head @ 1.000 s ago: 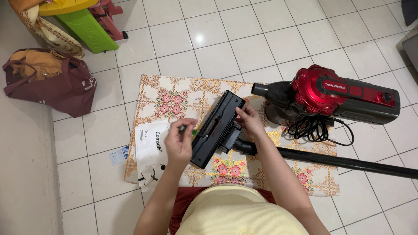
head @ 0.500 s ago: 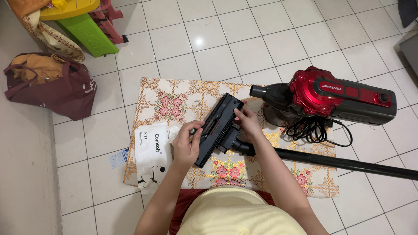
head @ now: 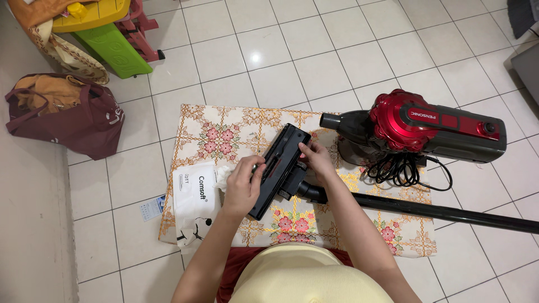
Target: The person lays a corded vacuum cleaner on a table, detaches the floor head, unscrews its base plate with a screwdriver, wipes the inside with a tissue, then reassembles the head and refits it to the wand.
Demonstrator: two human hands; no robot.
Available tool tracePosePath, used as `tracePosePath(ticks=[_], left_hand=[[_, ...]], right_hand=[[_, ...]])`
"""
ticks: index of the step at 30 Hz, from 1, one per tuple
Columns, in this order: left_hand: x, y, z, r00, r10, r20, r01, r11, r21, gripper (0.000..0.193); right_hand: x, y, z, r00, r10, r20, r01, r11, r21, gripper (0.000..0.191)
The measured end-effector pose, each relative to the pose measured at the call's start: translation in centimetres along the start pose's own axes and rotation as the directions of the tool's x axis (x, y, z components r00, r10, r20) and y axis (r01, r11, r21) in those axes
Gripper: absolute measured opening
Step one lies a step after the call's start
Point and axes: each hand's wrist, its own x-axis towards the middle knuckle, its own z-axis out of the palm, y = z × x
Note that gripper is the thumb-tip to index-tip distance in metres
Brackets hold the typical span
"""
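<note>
A black vacuum floor head (head: 279,168) lies upturned on a floral mat (head: 224,132), joined to a long black tube (head: 449,213) that runs right. My left hand (head: 242,188) presses a white wipe against the head's near left side. My right hand (head: 316,158) grips the head's right edge near the neck joint. Under my left forearm a white pack of wipes (head: 195,199) rests on the mat's left edge.
A red and dark grey vacuum body (head: 432,126) with a coiled black cord (head: 401,168) sits at the mat's right. A maroon bag (head: 73,115) lies on the tiles at left. Green and yellow plastic furniture (head: 106,33) stands at top left.
My left hand has moved from the head's far left edge down to its near end, wiping along it. My right hand stays on the head's right side.
</note>
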Motion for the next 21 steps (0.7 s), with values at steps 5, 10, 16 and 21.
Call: tracePosePath(ticks=[5,10,16,21], left_hand=[[0.0,0.3,-0.2,0.999,-0.047,0.020,0.047,0.999,0.026,0.014],[0.8,1.5,-0.5,0.997,-0.013,0.070,0.013,1.000,0.000,0.021],[2.2,1.9,-2.9,0.930,0.114,0.350,-0.091,0.992,-0.083,0.053],[2.4,0.0,-3.0,0.952,-0.011,0.306,0.031,0.998,-0.062,0.043]], right_hand=[[0.0,0.0,0.0,1.000,-0.010,0.000,0.010,1.000,-0.014,0.028],[-0.2,-0.3,0.1,1.000,-0.006,-0.013,0.006,0.999,-0.035,0.030],[0.1,-0.5,0.7,0.998,-0.028,-0.053,0.024,0.997,-0.074,0.034],[0.2,-1.1,1.1,0.993,-0.058,-0.098,0.035,0.975,-0.220,0.034]])
